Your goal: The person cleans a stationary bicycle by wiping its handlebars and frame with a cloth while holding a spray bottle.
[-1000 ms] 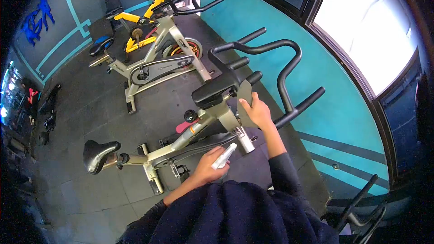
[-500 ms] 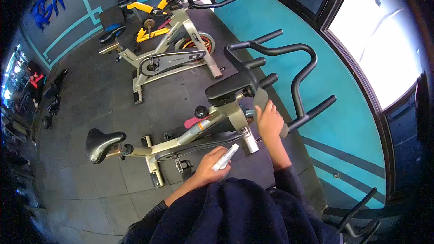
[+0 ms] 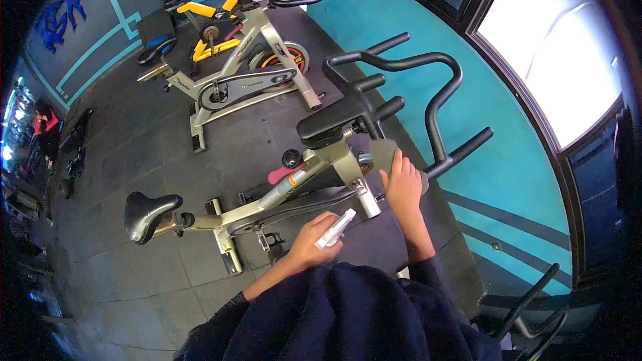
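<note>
Just beside the curved black handlebars (image 3: 429, 117), my right hand (image 3: 404, 190), the nearer, grips a flat grey cloth (image 3: 383, 154); leftward and apart, my left hand (image 3: 310, 241) clasps a white plastic nozzle (image 3: 336, 229). Beyond both, the silver-framed exercise bike (image 3: 271, 198) runs left to right; dark floor (image 3: 154, 160) opens left, the teal wall (image 3: 508, 154) bounds the right.

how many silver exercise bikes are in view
2: one silver-framed metal exercise bike nearest the camera, and a second silver-framed metal bike beyond it, upper left. Black curved handlebars at lower right may belong to another, its frame out of view.
</note>
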A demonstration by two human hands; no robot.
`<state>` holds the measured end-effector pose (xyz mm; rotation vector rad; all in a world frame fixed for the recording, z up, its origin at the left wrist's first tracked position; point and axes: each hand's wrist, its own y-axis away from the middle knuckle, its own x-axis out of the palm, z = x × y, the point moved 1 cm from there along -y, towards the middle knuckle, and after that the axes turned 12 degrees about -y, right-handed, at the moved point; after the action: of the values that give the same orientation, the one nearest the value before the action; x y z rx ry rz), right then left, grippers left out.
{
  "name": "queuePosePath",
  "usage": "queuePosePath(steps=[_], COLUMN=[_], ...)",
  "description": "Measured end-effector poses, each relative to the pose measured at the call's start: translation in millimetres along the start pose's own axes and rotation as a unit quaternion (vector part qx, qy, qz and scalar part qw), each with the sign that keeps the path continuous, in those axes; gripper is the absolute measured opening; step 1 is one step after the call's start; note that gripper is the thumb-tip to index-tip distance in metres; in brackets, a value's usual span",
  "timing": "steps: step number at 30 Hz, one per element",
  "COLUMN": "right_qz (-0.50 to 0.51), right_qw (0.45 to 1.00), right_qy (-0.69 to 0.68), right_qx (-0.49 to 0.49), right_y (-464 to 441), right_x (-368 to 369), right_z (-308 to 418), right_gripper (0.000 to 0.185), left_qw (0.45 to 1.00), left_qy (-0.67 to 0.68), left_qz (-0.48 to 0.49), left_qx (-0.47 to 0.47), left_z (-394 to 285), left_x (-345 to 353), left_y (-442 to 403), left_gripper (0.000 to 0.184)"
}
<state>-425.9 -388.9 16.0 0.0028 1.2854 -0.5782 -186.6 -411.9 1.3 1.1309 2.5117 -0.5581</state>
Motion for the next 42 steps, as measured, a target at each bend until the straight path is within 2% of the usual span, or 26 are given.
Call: queuePosePath(steps=[1,5,7,8,10,12,14,15,16,17,19,20,22,23,24,26,31,34,35,36,37,38,39,40,41,42], right_qz=[-0.064,-0.140,-0.086,-0.087,-0.070,-0.057,0.085,0.109,0.104,0.107,0.108,0.103,0.120,0.144,0.142,0.009,-0.171,-0.112,-0.071,-0.071,-0.132,-0.187,-0.196,-0.198,-0.193,-0.197], right_qw=[0.996,0.977,0.993,0.992,0.994,0.995,0.984,0.966,0.966,0.920,0.855,0.855,0.952,0.967,0.967,0.999,0.975,0.990,0.990,0.990,0.955,0.893,0.804,0.688,0.534,0.482], right_qy=[0.024,0.110,0.086,0.087,0.041,0.017,-0.092,-0.195,-0.195,-0.350,-0.488,-0.489,-0.248,-0.150,-0.150,-0.007,0.065,-0.034,-0.116,-0.116,-0.265,-0.407,-0.550,-0.675,-0.804,-0.838], right_qx=[-0.057,-0.121,-0.008,-0.010,0.070,0.078,0.129,0.133,0.138,0.141,0.138,0.138,0.134,0.145,0.147,0.048,-0.124,-0.082,-0.020,-0.027,0.008,0.043,0.114,0.182,0.178,0.165], right_y=[7,11,-1,-11,-38,-60,-76,-80,-83,-88,-81,-77,-64,-54,-42,-15,9,3,-2,-8,-15,-21,-26,-30,-36,-40], right_x=[6,13,16,18,25,24,12,7,23,59,50,40,12,-1,3,11,13,11,10,9,7,6,-4,-20,-34,-48], right_z=[-5,-6,6,11,14,11,7,-3,-26,-57,-51,-45,-19,-2,-1,2,-5,-13,-22,-29,-37,-44,-47,-44,-35,-33], right_gripper=[0.069,0.071,0.063,0.063,0.055,0.054,0.062,0.069,0.069,0.071,0.072,0.072,0.070,0.065,0.065,0.065,0.061,0.061,0.054,0.054,0.051,0.049,0.050,0.052,0.055,0.056], left_qw=[1.000,1.000,0.999,0.999,0.999,0.999,1.000,1.000,1.000,1.000,0.999,0.999,0.999,0.999,0.999,0.999,1.000,1.000,1.000,0.999,0.999,0.999,0.999,0.998,0.997,0.996], left_qy=[-0.001,0.001,0.014,0.005,-0.002,-0.033,-0.018,-0.002,-0.002,-0.008,-0.018,-0.024,-0.029,-0.019,-0.009,0.000,0.003,-0.015,-0.019,-0.022,-0.022,-0.021,-0.019,-0.020,-0.020,-0.019], left_qz=[0.000,-0.017,-0.025,-0.027,-0.030,-0.022,-0.014,-0.010,-0.005,0.000,0.008,0.012,0.020,0.028,0.034,0.036,0.019,-0.001,-0.010,-0.019,-0.026,-0.037,-0.048,-0.053,-0.069,-0.085], left_qx=[0.001,-0.005,-0.018,-0.019,-0.022,0.005,0.002,-0.004,0.001,0.013,0.029,0.029,0.027,0.021,0.015,0.013,-0.004,0.014,0.016,0.018,0.017,0.005,-0.006,-0.007,-0.002,0.003], left_z=[1,4,5,8,10,9,5,2,1,2,0,0,-3,-4,-4,-1,0,5,7,9,11,14,16,16,16,16], left_x=[-1,-8,-9,-9,-8,-8,-6,-4,-2,0,2,3,6,6,7,8,-1,-15,-19,-22,-24,-26,-28,-31,-34,-36], left_y=[0,-1,0,0,-1,-3,-4,-4,-4,-4,-3,-2,1,1,1,1,0,0,-1,0,0,1,1,1,1,1], left_gripper=[0.032,0.033,0.033,0.033,0.033,0.033,0.032,0.032,0.032,0.032,0.032,0.032,0.032,0.032,0.032,0.033,0.033,0.029,0.029,0.030,0.030,0.030,0.030,0.030,0.032,0.033])
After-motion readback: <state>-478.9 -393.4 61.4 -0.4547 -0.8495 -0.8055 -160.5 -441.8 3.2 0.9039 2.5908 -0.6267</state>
